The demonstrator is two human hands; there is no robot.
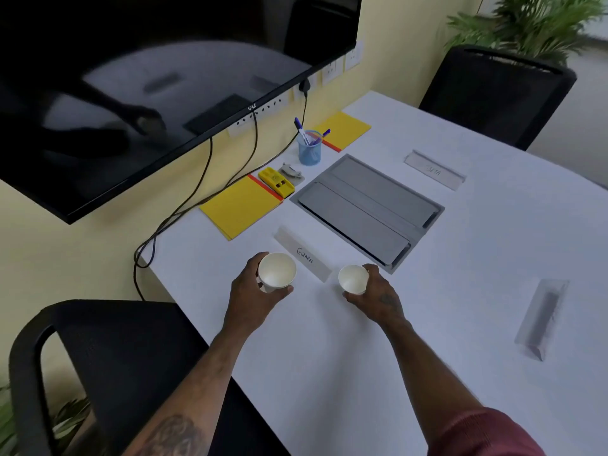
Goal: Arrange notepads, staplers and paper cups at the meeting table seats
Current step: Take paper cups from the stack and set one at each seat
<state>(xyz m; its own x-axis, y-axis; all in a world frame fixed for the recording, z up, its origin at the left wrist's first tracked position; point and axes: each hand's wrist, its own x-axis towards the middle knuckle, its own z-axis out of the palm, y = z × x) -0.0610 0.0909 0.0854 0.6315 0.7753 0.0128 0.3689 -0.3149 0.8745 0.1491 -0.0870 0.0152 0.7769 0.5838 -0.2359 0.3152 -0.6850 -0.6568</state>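
Note:
My left hand (251,291) grips a white paper cup (276,269), held a little above the white table (362,340). My right hand (378,296) grips a second white paper cup (353,278) just right of a name card reading "Giraffe" (304,256). A yellow notepad with a red spine (241,207) lies near the wall edge, and another yellow notepad (345,129) lies further back. A yellow stapler (275,181) rests beside the near notepad, with a grey stapler (291,172) behind it.
A blue pen holder (310,149) with pens stands between the notepads. A grey cable box lid (368,205) is set into the table. Two more name cards (434,171) (541,319) lie to the right. Black chairs (108,366) (496,93) stand at both sides; a TV (148,93) hangs with cables.

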